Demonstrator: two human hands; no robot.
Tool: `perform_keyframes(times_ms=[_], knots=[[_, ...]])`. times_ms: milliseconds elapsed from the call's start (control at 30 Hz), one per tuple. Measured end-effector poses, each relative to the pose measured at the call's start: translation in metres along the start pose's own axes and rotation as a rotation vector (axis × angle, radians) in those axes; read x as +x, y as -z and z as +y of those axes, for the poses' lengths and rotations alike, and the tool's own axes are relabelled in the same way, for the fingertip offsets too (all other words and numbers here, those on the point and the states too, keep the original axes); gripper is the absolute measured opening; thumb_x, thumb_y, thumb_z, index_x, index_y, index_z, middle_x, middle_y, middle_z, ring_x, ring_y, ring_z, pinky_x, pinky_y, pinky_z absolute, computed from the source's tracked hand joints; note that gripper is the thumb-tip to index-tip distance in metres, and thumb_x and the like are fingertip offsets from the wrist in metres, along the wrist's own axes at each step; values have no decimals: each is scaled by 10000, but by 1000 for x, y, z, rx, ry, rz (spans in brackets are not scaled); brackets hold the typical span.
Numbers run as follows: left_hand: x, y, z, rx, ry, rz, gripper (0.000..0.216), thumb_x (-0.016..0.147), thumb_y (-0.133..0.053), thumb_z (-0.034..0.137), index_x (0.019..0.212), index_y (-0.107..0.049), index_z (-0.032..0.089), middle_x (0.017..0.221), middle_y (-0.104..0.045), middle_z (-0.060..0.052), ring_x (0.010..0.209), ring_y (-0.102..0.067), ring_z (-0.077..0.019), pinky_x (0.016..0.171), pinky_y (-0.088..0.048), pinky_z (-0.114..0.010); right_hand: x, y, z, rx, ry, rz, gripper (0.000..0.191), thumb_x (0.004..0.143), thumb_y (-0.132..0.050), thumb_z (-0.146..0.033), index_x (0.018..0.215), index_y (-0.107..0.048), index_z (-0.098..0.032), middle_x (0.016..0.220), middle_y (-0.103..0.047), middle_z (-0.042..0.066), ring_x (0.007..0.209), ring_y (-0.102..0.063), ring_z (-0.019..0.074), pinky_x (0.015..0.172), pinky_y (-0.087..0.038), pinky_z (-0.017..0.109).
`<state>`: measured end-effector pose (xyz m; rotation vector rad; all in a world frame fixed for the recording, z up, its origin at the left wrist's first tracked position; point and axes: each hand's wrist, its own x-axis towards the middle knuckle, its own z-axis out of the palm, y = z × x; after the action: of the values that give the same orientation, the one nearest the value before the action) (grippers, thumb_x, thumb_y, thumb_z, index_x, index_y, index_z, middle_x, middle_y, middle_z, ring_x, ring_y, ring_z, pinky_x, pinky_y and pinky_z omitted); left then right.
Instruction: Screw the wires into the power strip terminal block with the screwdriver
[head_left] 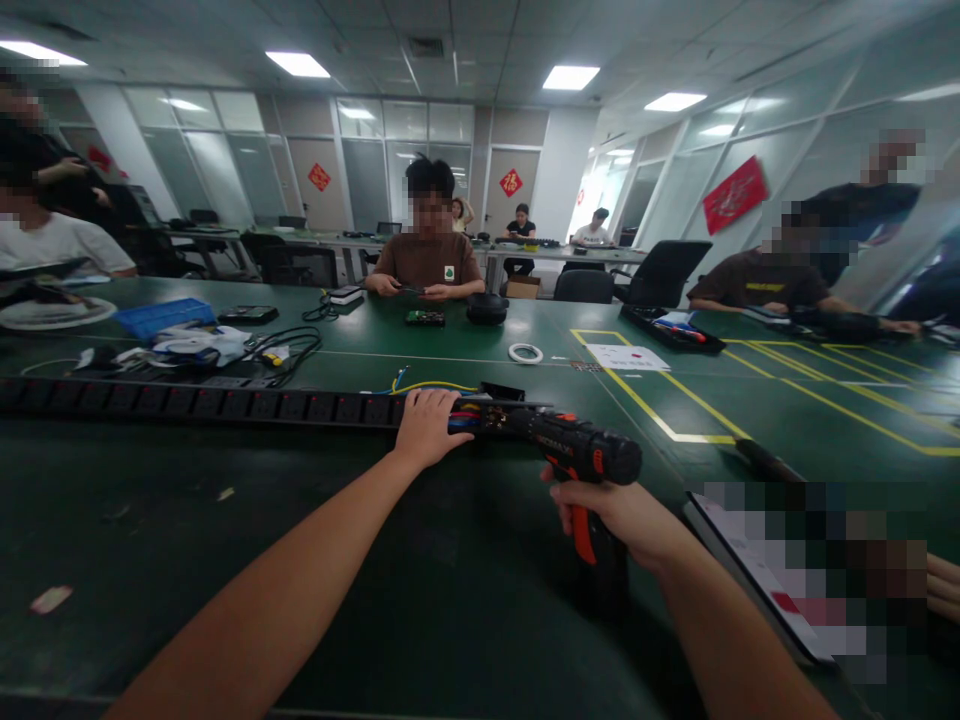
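My right hand (611,515) is closed around the grip of a black and orange cordless screwdriver (581,455), whose tip points left into the open end of a long black power strip (225,403). My left hand (426,427) presses down on that end of the strip, fingers curled over it. Coloured wires (420,385), yellow, blue and red, stick out of the strip's open end beside my left hand. The strip runs leftward along the green table (375,560).
A phone or tablet (757,580) lies at my right. A roll of white tape (525,352), a white sheet (626,357) and yellow floor-tape lines (675,425) lie beyond. A blue tray (163,317) and black cables (289,350) sit at left. Several people sit around the table.
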<state>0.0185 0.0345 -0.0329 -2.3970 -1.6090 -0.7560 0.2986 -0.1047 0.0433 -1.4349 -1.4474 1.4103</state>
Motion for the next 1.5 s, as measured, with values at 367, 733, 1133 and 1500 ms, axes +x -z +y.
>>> perform_keyframes(times_ms=[367,733,1133,1500], knots=[[1,1,3,-1,4,-1,660,911,-843,558,1455,-646,241,1464,-703,-130,1382,-591,-373,1237,-350,-544,-1,-11,-6,-59,-19,42,314,694,-801,-391,939,-697,-223,635,-660,-35,630,-678,207,639,-529,339],[1,-1,2,-6,2,6,678,907,-849,563,1460,-645,228,1463,-698,-140,1375,-594,-382,1239,-345,-551,-1,-10,-8,-77,-19,36,300,684,-789,-387,914,-683,-227,627,-656,-36,633,-678,214,648,-547,351],[1,-1,2,4,-4,2,697,908,-845,580,1466,-641,217,1462,-698,-137,1365,-594,-380,1226,-352,-546,-3,-12,-11,-77,-24,33,295,678,-771,-391,901,-679,-220,622,-652,-35,627,-669,205,651,-532,347],[1,3,4,8,9,-1,671,910,-856,549,1457,-649,221,1465,-705,-131,1375,-596,-368,1233,-351,-537,1,-11,-7,-59,-24,38,337,661,-764,-403,926,-671,-217,614,-650,-48,614,-668,200,640,-536,344]])
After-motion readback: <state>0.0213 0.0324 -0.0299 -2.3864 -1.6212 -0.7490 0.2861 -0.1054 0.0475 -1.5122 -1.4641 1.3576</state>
